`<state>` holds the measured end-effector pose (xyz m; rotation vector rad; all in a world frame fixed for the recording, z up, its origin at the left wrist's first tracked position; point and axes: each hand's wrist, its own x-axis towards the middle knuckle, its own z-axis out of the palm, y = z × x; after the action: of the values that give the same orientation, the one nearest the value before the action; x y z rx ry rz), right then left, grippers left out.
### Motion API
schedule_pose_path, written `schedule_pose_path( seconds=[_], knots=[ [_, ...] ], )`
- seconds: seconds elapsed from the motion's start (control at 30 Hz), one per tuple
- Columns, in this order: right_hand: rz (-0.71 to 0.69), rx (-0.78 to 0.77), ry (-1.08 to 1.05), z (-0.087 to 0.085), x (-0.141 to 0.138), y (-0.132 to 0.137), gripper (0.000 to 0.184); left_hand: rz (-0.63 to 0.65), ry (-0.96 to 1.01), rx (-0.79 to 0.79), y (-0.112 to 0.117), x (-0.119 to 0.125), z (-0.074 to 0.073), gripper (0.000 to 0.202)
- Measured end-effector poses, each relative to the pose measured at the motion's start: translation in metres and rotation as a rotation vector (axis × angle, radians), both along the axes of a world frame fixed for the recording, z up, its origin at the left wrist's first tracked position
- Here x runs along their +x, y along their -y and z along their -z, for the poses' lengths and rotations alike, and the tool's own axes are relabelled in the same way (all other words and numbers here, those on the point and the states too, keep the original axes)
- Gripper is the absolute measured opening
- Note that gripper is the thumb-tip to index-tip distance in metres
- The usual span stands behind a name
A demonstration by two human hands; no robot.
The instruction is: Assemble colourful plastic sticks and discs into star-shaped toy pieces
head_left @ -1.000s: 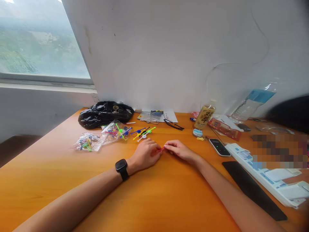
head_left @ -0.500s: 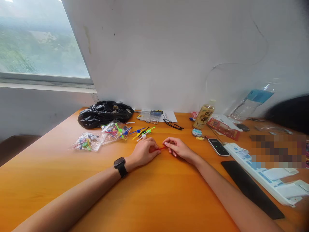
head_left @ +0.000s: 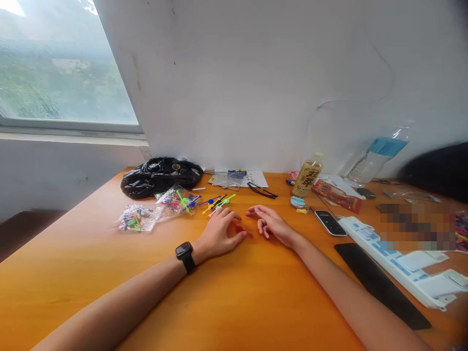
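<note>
My left hand (head_left: pixel 219 233), a black watch (head_left: pixel 185 254) on its wrist, rests on the orange table (head_left: pixel 226 302) with fingers curled, thumb and forefinger closed on one end of a small red plastic stick (head_left: pixel 244 231). My right hand (head_left: pixel 272 222) lies just right of the stick, fingers loosely spread, not touching it. Beyond my left hand lie loose coloured plastic sticks (head_left: pixel 217 201) in blue, yellow, green and black. Two clear bags of similar pieces (head_left: pixel 157 208) sit further left.
A black plastic bag (head_left: pixel 159 174) lies by the wall. Black glasses (head_left: pixel 262 191), a bottle with a yellow label (head_left: pixel 308 176), a red packet (head_left: pixel 336 194), a phone (head_left: pixel 329 222), a white keyboard (head_left: pixel 402 261) and a black wrist pad (head_left: pixel 380 285) fill the right side.
My right hand has let go of the red stick and opened, moving slightly away. The stick now stays with my left hand, low on the table. The view shifted slightly.
</note>
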<state>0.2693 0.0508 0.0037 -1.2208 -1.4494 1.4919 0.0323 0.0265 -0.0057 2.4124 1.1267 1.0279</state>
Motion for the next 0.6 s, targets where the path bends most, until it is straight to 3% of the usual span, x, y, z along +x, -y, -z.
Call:
schedule_pose_path(
  seconds=[0.1, 0.4, 0.6],
  knots=[
    [0.005, -0.002, -0.006, 0.0013, 0.0011, 0.0003, 0.03, -0.004, 0.004, 0.021, 0.0016, -0.0008, -0.0023, 0.028],
    [0.004, -0.02, -0.026, 0.001, 0.0019, -0.0005, 0.029, 0.007, -0.06, 0.014, -0.0016, 0.0012, 0.0006, 0.003],
    [0.021, -0.038, -0.041, -0.0027, 0.0026, 0.0005, 0.037, -0.043, 0.009, 0.031, 0.0033, -0.0002, -0.0066, 0.021]
  ],
)
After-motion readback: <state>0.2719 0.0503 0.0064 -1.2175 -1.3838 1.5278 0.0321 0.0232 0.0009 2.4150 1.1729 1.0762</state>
